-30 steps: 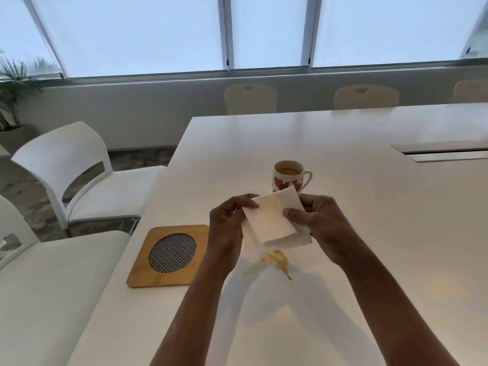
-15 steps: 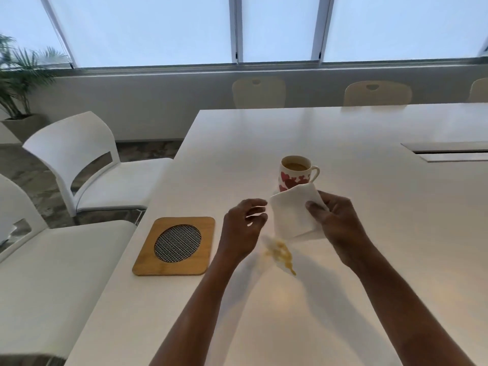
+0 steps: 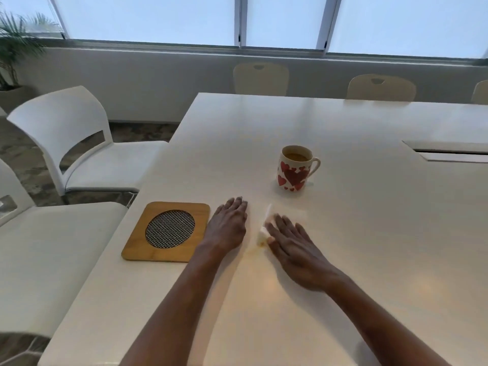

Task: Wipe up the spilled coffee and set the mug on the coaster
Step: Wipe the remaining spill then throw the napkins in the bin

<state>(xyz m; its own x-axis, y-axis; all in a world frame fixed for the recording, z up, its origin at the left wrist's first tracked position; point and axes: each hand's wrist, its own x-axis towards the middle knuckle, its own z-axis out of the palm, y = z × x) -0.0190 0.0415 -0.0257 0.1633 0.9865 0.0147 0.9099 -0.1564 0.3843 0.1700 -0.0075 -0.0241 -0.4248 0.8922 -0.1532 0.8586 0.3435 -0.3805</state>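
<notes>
Hands: two; left hand (image 3: pixel 229 226) flat, empty, on white tabletop (image 3: pixel 369 233); right hand (image 3: pixel 293 247) flat, pressing one white napkin (image 3: pixel 264 231) onto coffee spill (image 3: pixel 253 250).
Mugs: one white heart-patterned mug (image 3: pixel 295 169), beyond hands.
Coasters: one square bamboo coaster (image 3: pixel 167 231), just left.

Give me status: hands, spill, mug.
Right hand flat, pressing napkin on table; left hand flat, empty. Faint coffee smear remains. Mug off coaster; nothing in the way.

One camera on my head looks forward and down over the table (image 3: pixel 343 260), close above my hands, windows (image 3: pixel 280 19) far ahead, chairs (image 3: pixel 79 143) to the left.
</notes>
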